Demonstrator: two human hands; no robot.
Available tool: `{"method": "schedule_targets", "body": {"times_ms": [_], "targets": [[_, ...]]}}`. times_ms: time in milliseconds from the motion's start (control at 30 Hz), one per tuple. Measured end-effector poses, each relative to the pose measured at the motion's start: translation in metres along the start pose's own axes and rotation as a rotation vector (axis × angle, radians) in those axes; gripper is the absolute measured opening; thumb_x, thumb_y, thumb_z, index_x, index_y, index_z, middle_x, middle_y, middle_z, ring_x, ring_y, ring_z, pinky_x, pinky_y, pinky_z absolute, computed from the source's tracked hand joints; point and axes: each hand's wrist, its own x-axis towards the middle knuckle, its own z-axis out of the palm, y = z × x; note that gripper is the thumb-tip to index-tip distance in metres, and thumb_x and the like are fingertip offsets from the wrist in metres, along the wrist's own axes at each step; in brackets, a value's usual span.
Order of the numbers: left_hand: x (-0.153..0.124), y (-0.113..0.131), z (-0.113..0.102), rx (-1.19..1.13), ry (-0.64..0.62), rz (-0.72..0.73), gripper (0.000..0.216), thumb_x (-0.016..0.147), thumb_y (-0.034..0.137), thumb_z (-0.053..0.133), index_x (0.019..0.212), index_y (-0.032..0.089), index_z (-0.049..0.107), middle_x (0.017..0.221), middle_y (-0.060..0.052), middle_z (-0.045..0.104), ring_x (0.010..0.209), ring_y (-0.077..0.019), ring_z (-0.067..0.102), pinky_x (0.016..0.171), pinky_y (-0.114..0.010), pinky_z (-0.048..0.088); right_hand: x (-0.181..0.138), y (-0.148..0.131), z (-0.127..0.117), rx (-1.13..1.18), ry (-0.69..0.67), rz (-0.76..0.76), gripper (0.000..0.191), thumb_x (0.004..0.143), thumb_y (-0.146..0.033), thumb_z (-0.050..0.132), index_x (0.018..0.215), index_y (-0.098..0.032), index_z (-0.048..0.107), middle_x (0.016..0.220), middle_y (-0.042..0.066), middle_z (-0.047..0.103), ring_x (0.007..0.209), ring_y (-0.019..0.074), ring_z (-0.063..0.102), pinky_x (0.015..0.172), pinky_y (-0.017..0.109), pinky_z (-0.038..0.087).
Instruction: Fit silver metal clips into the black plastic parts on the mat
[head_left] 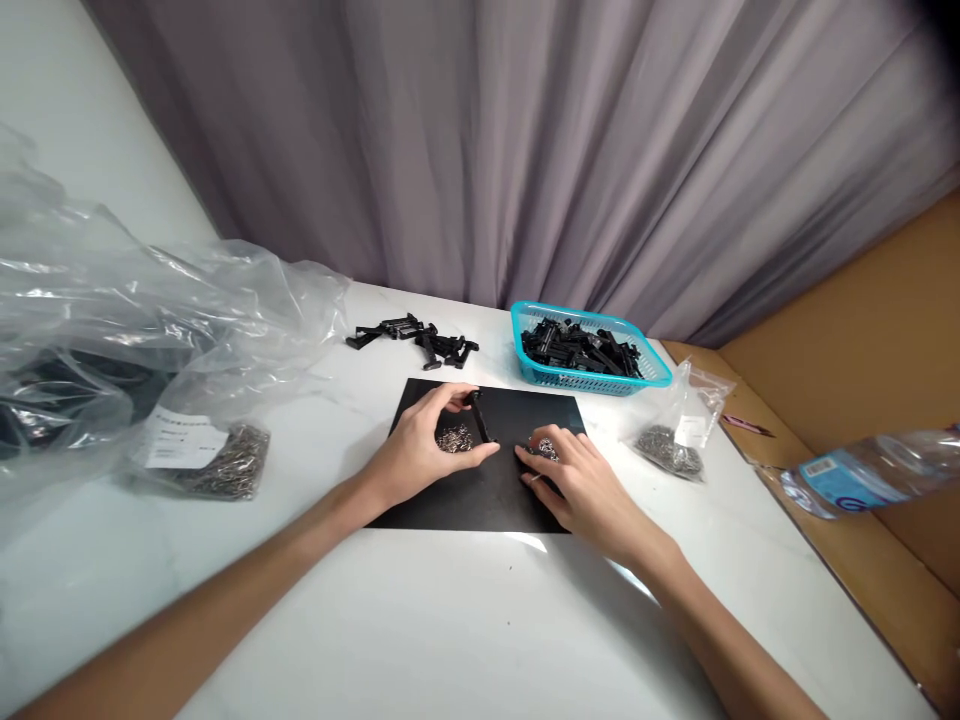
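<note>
Left hand (418,440) pinched black part (482,418); right hand (576,478) at silver pile (546,449)

Black part was above the dark mat (469,508), clamped between left thumb and fingers near its two ends, tilted; the end grip likely left its long side uncovered. Right hand had bent fingers over the silver pile, a thin bright sliver by the fingertips; couldn't tell if it was gripped. The bronze-toned pile (454,438) lay behind the left hand's grip. Two piles sat apart, probably to avoid mixing; dark mat presumably made small bits easier to spot on the white tabletop (435,625). Blue basket (592,383) of black pieces (581,348) stood beyond, likely for reach without crowding. Loose black pieces (448,347) lay left of it.
</note>
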Motion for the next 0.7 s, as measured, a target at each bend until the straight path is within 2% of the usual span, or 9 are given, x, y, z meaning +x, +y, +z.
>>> {"method": "schedule_targets", "body": {"times_ms": [100, 167, 300, 400, 500, 700], "targets": [[-0.002, -0.001, 0.002, 0.01, -0.022, 0.029, 0.063, 0.078, 0.043, 0.086, 0.131, 0.025, 0.057, 0.124, -0.006, 0.07, 0.112, -0.0253, 0.069, 0.103, -0.042, 0.059, 0.002, 0.005, 0.01, 0.047, 0.149, 0.1, 0.017, 0.102, -0.016, 0.053, 0.103, -0.018, 0.07, 0.107, 0.011, 0.07, 0.087, 0.0242, 0.066, 0.076, 0.038, 0.048], [-0.002, -0.002, 0.002, 0.013, -0.029, 0.035, 0.064, 0.078, 0.043, 0.086, 0.132, 0.024, 0.056, 0.124, -0.006, 0.069, 0.112, -0.0252, 0.069, 0.103, -0.043, 0.059, 0.003, 0.009, 0.012, 0.131, 0.189, 0.169, 0.015, 0.102, -0.016, 0.054, 0.096, -0.02, 0.068, 0.1, 0.008, 0.072, 0.082, 0.0224, 0.065, 0.076, 0.037, 0.046], [-0.003, 0.0, 0.001, 0.011, -0.049, 0.047, 0.065, 0.077, 0.043, 0.086, 0.133, 0.024, 0.057, 0.124, -0.007, 0.069, 0.111, -0.0251, 0.07, 0.104, -0.043, 0.059, 0.005, 0.015, 0.003, 0.484, 0.144, 0.349, 0.006, 0.095, -0.022, 0.064, 0.095, -0.022, 0.07, 0.09, 0.003, 0.076, 0.075, 0.0197, 0.066, 0.071, 0.033, 0.048], [-0.005, 0.004, 0.0, -0.012, -0.109, 0.083, 0.066, 0.077, 0.04, 0.086, 0.134, 0.025, 0.058, 0.126, -0.007, 0.069, 0.112, -0.025, 0.071, 0.104, -0.043, 0.059, 0.006, 0.015, -0.005, 0.724, 0.111, 0.446, 0.008, 0.091, -0.027, 0.069, 0.093, -0.022, 0.074, 0.088, 0.003, 0.078, 0.075, 0.02, 0.069, 0.072, 0.032, 0.052], [-0.006, 0.009, 0.002, -0.063, -0.192, 0.107, 0.067, 0.076, 0.036, 0.085, 0.136, 0.026, 0.057, 0.129, -0.006, 0.07, 0.115, -0.025, 0.071, 0.105, -0.042, 0.059, 0.008, 0.014, -0.009, 0.791, 0.127, 0.425, 0.011, 0.089, -0.03, 0.072, 0.087, -0.022, 0.078, 0.092, 0.005, 0.079, 0.082, 0.0214, 0.071, 0.077, 0.034, 0.053], [-0.012, 0.018, 0.007, -0.106, -0.277, 0.084, 0.068, 0.074, 0.034, 0.085, 0.136, 0.026, 0.056, 0.126, -0.006, 0.071, 0.116, -0.0253, 0.071, 0.105, -0.043, 0.059, 0.008, 0.012, -0.013, 0.76, 0.203, 0.371, 0.014, 0.09, -0.034, 0.074, 0.09, -0.023, 0.082, 0.09, 0.006, 0.073, 0.08, 0.0199, 0.066, 0.067, 0.031, 0.048]]}}
